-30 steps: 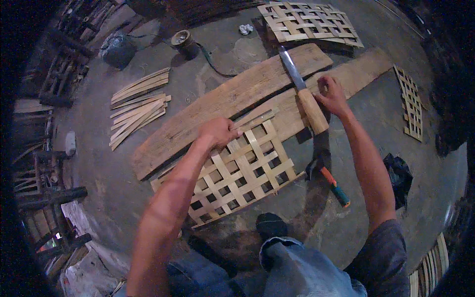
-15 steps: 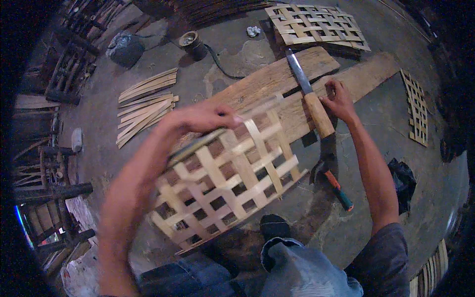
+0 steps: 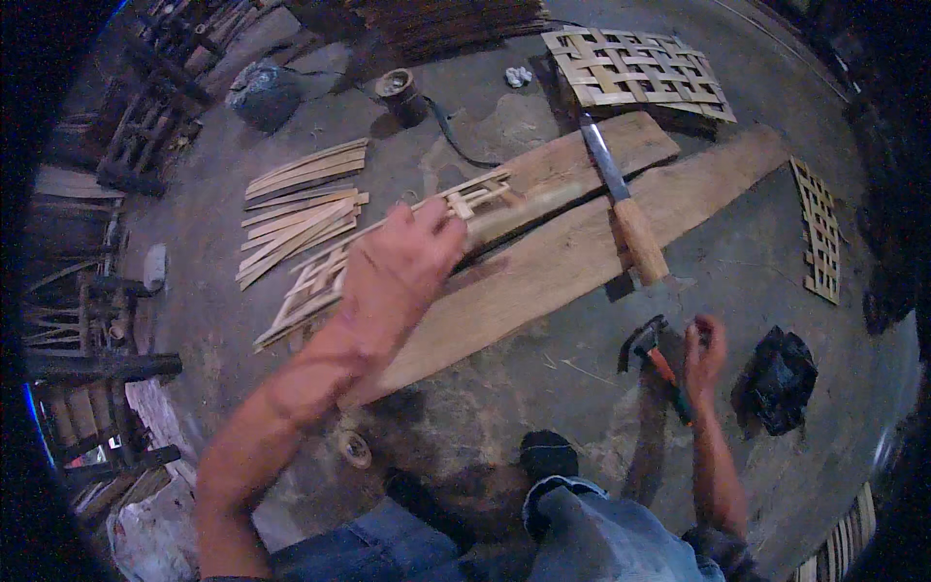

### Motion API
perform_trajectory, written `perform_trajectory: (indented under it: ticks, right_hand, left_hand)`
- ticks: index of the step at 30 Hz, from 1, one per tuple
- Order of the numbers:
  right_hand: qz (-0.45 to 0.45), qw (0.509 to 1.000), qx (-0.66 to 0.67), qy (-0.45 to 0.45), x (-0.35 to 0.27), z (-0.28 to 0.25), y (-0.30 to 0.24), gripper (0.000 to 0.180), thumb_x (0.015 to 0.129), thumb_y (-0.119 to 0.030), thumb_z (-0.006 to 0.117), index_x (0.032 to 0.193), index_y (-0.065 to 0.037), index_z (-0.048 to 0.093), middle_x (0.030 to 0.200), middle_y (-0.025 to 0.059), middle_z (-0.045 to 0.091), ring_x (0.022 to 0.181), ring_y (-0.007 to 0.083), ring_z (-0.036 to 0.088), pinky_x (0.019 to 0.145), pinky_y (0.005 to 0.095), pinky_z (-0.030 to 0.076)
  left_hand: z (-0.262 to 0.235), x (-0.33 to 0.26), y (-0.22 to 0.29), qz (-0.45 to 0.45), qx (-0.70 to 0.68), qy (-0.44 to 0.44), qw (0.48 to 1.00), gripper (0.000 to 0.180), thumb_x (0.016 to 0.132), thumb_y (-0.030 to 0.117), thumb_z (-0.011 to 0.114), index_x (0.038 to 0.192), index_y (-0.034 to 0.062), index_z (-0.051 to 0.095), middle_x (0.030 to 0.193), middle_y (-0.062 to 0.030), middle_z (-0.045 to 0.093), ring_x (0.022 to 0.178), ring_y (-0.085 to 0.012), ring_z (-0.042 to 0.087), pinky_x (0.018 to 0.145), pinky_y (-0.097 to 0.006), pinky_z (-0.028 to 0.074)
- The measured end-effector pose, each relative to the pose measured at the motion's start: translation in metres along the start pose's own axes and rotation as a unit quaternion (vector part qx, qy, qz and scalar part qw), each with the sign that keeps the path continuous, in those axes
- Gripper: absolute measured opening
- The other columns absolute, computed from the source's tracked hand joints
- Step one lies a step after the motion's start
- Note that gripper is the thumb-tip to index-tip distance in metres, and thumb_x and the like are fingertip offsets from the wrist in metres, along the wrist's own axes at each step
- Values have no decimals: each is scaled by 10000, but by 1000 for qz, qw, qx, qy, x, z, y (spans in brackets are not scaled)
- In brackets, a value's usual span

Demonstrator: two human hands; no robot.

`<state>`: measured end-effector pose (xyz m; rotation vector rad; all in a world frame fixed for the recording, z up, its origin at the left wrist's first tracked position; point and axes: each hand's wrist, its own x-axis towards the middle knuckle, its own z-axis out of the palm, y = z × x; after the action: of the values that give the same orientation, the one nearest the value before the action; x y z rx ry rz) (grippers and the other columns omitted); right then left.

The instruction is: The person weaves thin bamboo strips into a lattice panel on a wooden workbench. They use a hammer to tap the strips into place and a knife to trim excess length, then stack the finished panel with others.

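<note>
The left hand (image 3: 402, 276) has its fingers curled tight around the edge of a woven lattice panel (image 3: 388, 247), lifted edge-on above the planks (image 3: 572, 252). The right hand (image 3: 703, 354) closes on the hammer (image 3: 659, 364) on bare floor beside the plank's edge.

Bare floor (image 3: 543, 378) lies open between the plank (image 3: 582, 262) and hammer (image 3: 659, 359); the knife (image 3: 626, 209) crosses the plank.

I see a dim, bluish picture with a black fisheye rim bending the straight edges. My raised left hand (image 3: 402, 267) and the pale woven bamboo lattice panel (image 3: 388, 252) are motion-blurred; soft shadows pool near my legs.
</note>
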<state>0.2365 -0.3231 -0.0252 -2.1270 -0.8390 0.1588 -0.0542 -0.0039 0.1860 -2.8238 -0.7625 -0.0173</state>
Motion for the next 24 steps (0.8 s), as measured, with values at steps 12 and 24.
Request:
perform_trajectory:
  ticks: [12,24]
  right_hand:
    - [-28,980,-160,-115,-71,-9,-8,344,823,-126,714,1137,-57,592,1133,157,572,1068,352,549,889,422,469]
    - [14,969,-65,-239,-55,-24,-80,273,964,-202,556,1151,-4,566,940,139,572,832,283,571,761,384,472]
  left_hand:
    - [134,-29,69,-22,-172,115,978,346,704,295,774,977,171,600,942,10,550,844,-178,590,650,-304,562]
    - [148,-15,71,-106,-299,114,941,283,774,276,747,1004,140,656,1007,-36,593,965,-248,593,790,-388,517]
